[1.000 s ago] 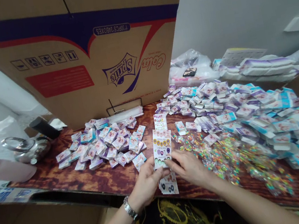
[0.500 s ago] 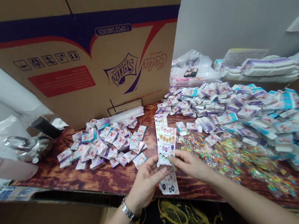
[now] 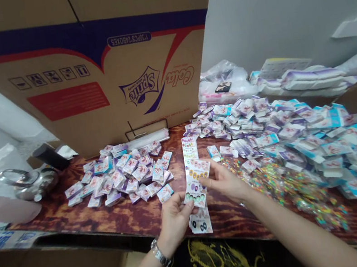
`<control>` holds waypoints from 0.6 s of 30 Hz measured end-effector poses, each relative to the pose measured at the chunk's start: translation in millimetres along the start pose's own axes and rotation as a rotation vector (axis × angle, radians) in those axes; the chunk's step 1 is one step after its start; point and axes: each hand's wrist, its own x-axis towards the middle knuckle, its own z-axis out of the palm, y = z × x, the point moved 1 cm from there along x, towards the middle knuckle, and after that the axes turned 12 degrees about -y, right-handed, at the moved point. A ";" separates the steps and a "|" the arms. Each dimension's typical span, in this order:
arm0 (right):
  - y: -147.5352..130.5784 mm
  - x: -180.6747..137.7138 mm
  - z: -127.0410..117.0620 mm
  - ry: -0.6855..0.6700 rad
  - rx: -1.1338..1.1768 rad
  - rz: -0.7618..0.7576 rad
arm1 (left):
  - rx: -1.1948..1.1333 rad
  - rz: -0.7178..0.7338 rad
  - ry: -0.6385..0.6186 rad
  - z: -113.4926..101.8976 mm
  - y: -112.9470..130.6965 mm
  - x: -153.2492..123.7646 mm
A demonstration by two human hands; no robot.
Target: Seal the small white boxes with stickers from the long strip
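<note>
The left hand [image 3: 175,219] pinches the lower left edge of a sticker sheet [image 3: 195,186], its thumb on the front and its other fingertips hidden behind. The right hand [image 3: 226,181] grips the upper right edge; how its far fingers lie, I cannot tell. The sheet is held above more sheets [image 3: 189,150] on the table [image 3: 124,216], covering their middle; their number is unclear. Small print is unreadable. Clear wrapping blurs the candies [image 3: 289,185], partly behind the right forearm. The carton [image 3: 77,128] is cut off at the top.
</note>
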 end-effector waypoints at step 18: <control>15.0 8.9 0.8 0.156 0.341 0.031 | -0.335 -0.108 -0.149 -10.5 17.9 -3.8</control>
